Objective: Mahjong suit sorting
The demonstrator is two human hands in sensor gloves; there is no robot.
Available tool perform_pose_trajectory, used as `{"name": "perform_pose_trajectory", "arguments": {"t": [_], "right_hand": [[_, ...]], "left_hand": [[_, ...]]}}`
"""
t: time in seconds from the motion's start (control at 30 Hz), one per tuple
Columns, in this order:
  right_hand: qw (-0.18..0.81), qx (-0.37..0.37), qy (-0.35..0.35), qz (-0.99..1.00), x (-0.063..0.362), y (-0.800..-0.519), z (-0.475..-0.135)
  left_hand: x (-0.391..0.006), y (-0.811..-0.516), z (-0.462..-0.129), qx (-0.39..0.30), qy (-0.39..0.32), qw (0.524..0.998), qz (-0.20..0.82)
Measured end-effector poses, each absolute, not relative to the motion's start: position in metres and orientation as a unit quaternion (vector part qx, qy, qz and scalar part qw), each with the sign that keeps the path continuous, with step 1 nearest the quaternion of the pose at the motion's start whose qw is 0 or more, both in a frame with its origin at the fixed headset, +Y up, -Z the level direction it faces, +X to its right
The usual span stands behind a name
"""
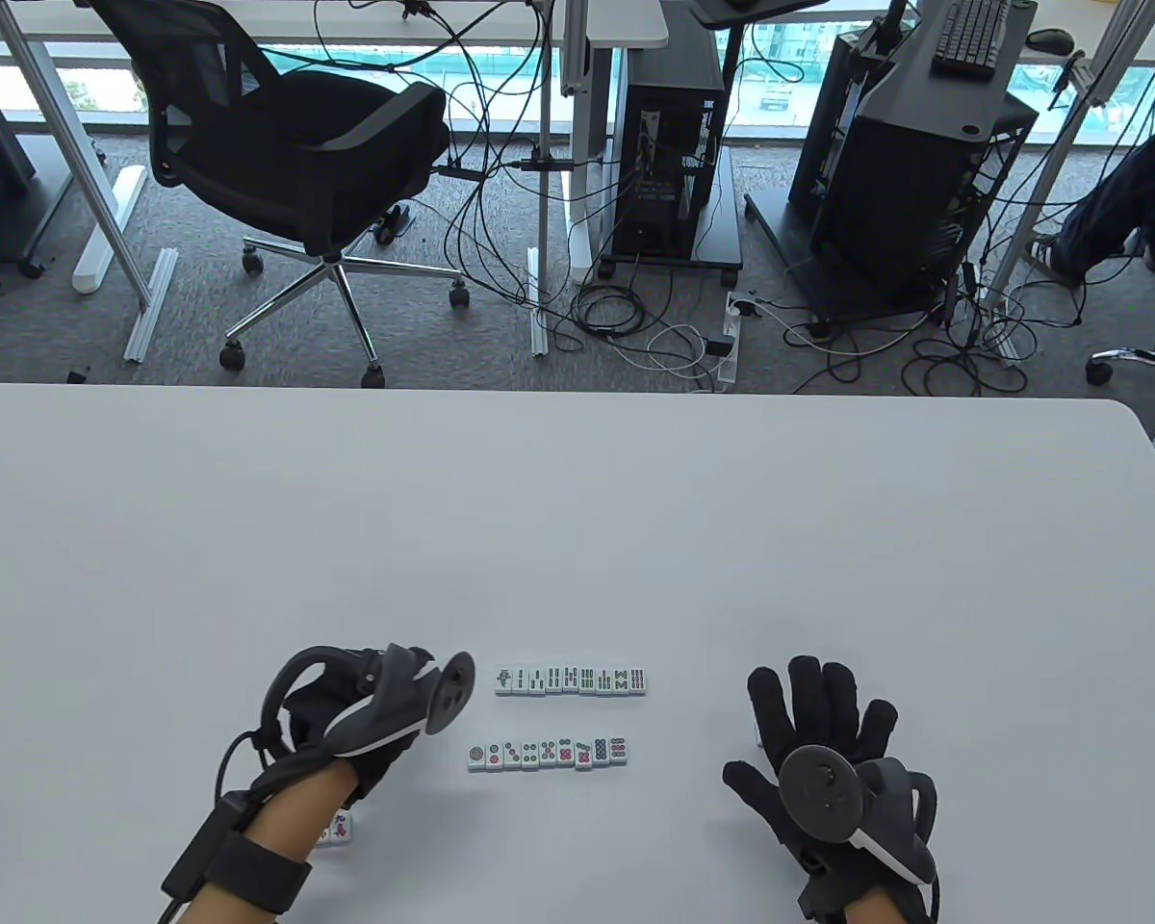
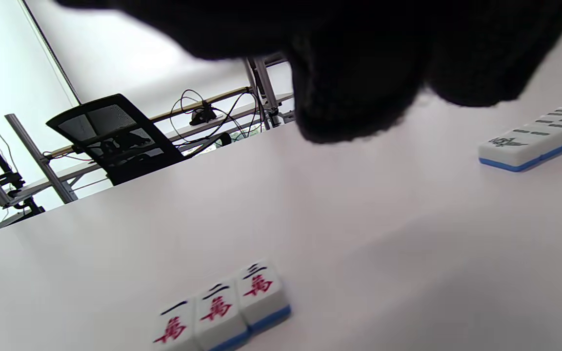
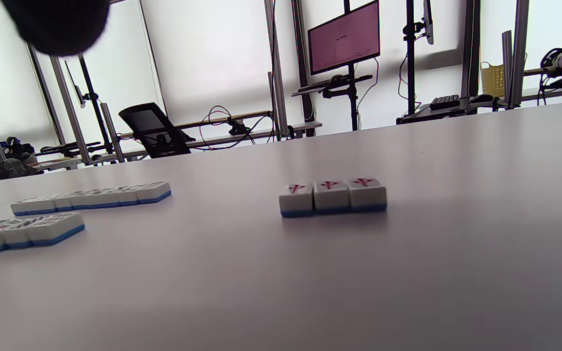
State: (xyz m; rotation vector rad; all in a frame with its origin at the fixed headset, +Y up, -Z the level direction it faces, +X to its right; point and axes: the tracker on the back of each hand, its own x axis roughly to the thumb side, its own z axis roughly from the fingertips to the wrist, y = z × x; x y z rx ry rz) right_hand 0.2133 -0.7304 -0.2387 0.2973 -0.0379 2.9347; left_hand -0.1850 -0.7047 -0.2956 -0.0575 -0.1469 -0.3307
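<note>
Sorting looks nearly done, judged from the layout: a row of white, blue-backed mahjong tiles with green bamboo marks point(image 1: 571, 680) lies on the white table point(image 1: 577, 520), and a second row of white tiles with circle marks point(image 1: 548, 754) sits just nearer the person, apart from it. Three white tiles with red character marks point(image 2: 220, 308) lie side by side under the left wrist. Another trio of white tiles with red marks point(image 3: 333, 195) sits ahead of the right wrist camera.

The left hand point(image 1: 366, 717) hovers beside the rows; whether its grip is clenched or released I cannot tell. The right hand point(image 1: 813, 741) lies flat, fingers spread, grip released, holding nothing.

Next, likely squaring up the character trio, calling for a light pinch.
</note>
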Motion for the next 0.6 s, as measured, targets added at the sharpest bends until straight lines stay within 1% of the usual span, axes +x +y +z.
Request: {"name": "perform_pose_trajectory", "arguments": {"t": [0.13, 0.27, 0.4, 0.6], "right_hand": [[0.093, 0.098, -0.011, 0.991, 0.214, -0.73, -0.239], [0.09, 0.097, -0.008, 0.991, 0.213, -0.731, -0.239], [0.089, 0.094, -0.006, 0.992, 0.214, -0.73, -0.239], [0.091, 0.091, -0.004, 0.992, 0.215, -0.731, -0.24]], "left_hand": [[-0.227, -0.712, -0.299, -0.056, -0.018, 0.984, -0.168], [-0.256, -0.728, -0.304, -0.081, 0.025, 0.984, -0.159], [-0.266, -0.743, -0.31, -0.108, 0.038, 0.982, -0.148], [-0.261, -0.761, -0.316, -0.126, 0.031, 0.979, -0.16]]}}
